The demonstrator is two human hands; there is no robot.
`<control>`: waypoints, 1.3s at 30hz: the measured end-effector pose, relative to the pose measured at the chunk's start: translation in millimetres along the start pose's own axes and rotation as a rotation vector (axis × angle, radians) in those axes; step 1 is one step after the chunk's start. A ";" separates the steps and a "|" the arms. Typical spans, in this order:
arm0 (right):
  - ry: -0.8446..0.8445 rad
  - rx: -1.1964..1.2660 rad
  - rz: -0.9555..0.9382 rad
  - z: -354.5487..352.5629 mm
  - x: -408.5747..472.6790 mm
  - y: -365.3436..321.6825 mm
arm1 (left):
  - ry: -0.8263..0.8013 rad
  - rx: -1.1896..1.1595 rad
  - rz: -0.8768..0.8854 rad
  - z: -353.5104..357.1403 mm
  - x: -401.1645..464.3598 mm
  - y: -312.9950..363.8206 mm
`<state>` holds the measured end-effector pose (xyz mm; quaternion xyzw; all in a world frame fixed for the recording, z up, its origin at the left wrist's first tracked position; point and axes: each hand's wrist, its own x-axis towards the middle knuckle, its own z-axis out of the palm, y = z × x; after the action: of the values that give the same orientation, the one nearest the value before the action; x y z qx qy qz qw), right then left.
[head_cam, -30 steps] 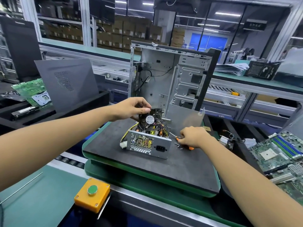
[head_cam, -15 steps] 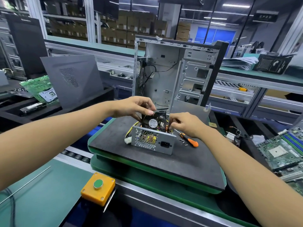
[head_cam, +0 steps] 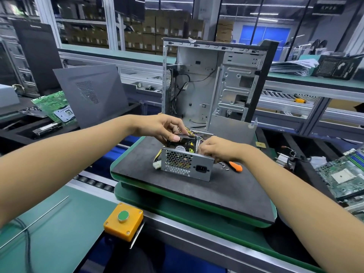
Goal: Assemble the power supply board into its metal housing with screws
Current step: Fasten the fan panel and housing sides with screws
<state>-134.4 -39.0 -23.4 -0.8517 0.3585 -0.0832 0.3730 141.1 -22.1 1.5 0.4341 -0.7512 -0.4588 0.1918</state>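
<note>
— What can't you make out around the metal housing?
— The right hand covers its right rear corner, so whether those curled fingertips pinch anything is hidden. The left hand hides the fan's far edge.
— And beside the housing?
— The screwdriver's shaft disappears under the right wrist. The screws are too small to count surely.
— The edges?
— Both forearms are cut off.

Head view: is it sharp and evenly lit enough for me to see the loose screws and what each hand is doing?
Head view: even overhead light, no harsh glare; wide-angle bending at the edges. The screws are small but visible beside the orange screwdriver. The left hand grips the fan; what the right hand pinches is hidden.
</note>
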 end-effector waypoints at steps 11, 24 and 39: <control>0.083 -0.177 -0.071 -13.0 3.6 -7.0 | 0.053 -0.118 0.012 -4.9 -11.5 -2.1; 0.039 0.046 -0.003 -22.8 -0.8 -8.3 | -0.079 0.236 -0.036 21.5 2.5 -1.3; 0.069 0.099 -0.036 -22.0 11.2 -2.3 | -0.162 0.351 -0.117 10.1 21.3 4.2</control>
<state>-134.0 -58.1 -7.7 -0.8352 0.3511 -0.1371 0.4004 120.4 -33.5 -2.5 0.4656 -0.8060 -0.3647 0.0250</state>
